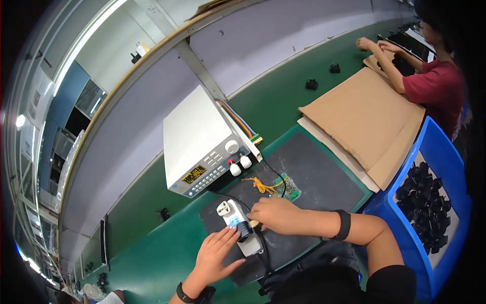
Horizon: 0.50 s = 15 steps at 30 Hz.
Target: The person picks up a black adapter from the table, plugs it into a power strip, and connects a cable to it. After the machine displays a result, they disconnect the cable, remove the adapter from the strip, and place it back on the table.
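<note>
My left hand [217, 253] has its fingers stretched out and its thumb apart, the fingertips resting against a black power adapter [245, 230]. That adapter sits on a white power strip [250, 247], which has a white plug adapter [224, 208] at its far end. My right hand [277, 215] is closed beside the strip, its fingertips curled near the black adapter. What they hold is hidden, though a small tan piece [254, 223] shows under them. Just beyond the right hand lies a green circuit board [287, 188] with yellow wires [262, 186].
A white bench instrument [200, 142] with a lit display stands behind the dark mat [329, 175]. Flattened cardboard [367, 121] covers the right side. A blue bin [405, 218] holds many black adapters [422, 205]. At far right, a co-worker [435, 83] in red handles things.
</note>
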Tool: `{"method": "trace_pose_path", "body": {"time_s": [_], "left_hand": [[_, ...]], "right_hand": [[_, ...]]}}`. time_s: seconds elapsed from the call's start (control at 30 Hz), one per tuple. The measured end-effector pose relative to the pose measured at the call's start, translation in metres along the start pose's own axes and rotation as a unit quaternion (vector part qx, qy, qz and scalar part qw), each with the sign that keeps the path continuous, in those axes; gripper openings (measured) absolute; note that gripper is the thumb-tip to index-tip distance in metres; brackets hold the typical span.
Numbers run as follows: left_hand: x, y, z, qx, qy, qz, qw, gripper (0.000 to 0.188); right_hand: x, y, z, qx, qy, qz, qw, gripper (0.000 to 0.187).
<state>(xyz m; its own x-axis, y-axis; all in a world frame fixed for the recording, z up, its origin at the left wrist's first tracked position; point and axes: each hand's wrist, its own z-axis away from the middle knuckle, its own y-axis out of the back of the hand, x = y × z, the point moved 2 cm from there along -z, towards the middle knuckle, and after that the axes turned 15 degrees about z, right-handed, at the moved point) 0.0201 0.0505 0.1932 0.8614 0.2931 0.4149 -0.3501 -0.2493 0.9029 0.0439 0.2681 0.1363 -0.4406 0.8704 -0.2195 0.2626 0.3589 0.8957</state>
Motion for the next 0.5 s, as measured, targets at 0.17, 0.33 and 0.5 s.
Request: {"method": "trace_pose_path", "body": {"time_s": [0.17,0.33,0.5], "left_hand": [[-0.045,0.026,0.073,0.225,0.112,-0.067,0.966,0.035],[-0.147,0.128,0.273,0.359,0.228,-0.381,0.821,0.015],[-0.132,0.282,0.386,0.297,0.407,-0.583,0.638,0.031]], "right_hand": [[0.061,0.098,-0.007,-0.136,0.054,-0.245,0.959,0.036],[0.168,0.157,-0.018,0.085,-0.147,-0.403,0.899,0.028],[0.343,0.094,-0.048,0.123,-0.345,0.058,0.929,0.053]]}}
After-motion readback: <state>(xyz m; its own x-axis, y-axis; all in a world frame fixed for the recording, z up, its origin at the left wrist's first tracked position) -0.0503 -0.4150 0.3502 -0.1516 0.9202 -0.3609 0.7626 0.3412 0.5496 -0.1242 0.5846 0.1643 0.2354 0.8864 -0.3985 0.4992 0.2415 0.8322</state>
